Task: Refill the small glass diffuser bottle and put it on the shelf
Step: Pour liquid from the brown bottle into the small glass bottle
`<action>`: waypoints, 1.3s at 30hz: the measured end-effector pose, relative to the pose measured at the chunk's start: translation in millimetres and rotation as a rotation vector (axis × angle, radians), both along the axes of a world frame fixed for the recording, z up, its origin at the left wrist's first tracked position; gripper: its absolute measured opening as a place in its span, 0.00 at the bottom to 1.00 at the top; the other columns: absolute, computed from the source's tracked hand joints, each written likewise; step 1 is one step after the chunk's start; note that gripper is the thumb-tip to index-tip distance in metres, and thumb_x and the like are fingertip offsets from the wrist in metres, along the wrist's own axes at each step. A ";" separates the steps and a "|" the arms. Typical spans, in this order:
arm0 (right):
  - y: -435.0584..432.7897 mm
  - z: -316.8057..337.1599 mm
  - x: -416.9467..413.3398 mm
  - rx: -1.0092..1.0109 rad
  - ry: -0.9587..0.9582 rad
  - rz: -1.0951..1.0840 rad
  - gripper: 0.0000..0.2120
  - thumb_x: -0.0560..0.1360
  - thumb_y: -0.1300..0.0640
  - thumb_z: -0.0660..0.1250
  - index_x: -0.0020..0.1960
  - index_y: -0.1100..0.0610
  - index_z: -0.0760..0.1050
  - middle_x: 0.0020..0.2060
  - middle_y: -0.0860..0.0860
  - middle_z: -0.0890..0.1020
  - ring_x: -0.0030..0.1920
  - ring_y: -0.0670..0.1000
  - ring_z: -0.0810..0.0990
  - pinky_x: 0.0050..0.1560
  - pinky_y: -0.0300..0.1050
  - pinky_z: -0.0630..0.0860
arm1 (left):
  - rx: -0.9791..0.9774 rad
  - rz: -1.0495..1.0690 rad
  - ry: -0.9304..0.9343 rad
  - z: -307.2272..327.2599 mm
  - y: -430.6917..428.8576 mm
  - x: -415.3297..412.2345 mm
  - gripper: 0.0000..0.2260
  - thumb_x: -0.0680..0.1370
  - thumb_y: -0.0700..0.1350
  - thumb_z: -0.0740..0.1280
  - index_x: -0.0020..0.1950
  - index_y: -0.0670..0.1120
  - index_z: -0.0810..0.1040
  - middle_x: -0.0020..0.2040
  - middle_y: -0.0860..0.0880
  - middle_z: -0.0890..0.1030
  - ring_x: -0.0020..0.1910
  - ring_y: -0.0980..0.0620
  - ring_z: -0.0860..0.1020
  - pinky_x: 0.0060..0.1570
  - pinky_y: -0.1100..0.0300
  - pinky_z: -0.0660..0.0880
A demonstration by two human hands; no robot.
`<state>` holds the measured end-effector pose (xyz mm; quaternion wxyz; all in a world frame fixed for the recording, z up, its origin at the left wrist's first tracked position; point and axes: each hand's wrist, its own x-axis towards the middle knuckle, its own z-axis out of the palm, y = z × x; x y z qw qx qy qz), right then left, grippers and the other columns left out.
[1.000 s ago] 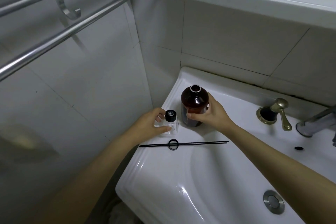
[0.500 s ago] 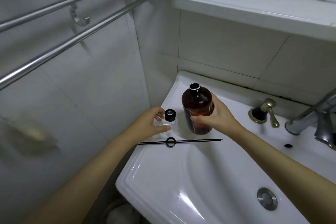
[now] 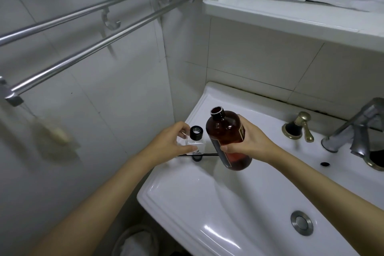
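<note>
While clamped in the right hand (image 3: 248,141), grip closed around its belly, amber refill bottle (image 3: 227,140) lifted clear of the sink (image 3: 239,199), uncapped, neck tilted up and to the left. Dark label with a gold edge on its side, writing too small to read. Left hand (image 3: 169,143) beside it, grip pinched on the small glass diffuser bottle (image 3: 195,143), clear, square, black collar open, standing on the sink's back left corner. Black reed sticks (image 3: 208,154) and a black ring (image 3: 197,158) lying just in front, partly hidden by both bottles. Brass tap handle (image 3: 300,128) and steel faucet (image 3: 357,133) off to the right. White ledge (image 3: 291,19) above; towel rail (image 3: 83,33) on the left wall.
</note>
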<state>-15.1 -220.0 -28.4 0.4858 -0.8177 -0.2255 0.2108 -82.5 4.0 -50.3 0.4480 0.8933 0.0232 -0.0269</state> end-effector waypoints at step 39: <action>-12.8 23.8 -14.3 -0.383 -0.087 0.230 0.32 0.51 0.38 0.69 0.53 0.47 0.72 0.46 0.46 0.80 0.46 0.46 0.79 0.45 0.41 0.77 | 0.025 -0.080 -0.021 6.4 -7.5 -19.0 0.18 0.69 0.48 0.73 0.55 0.48 0.72 0.49 0.57 0.75 0.52 0.57 0.74 0.43 0.80 0.67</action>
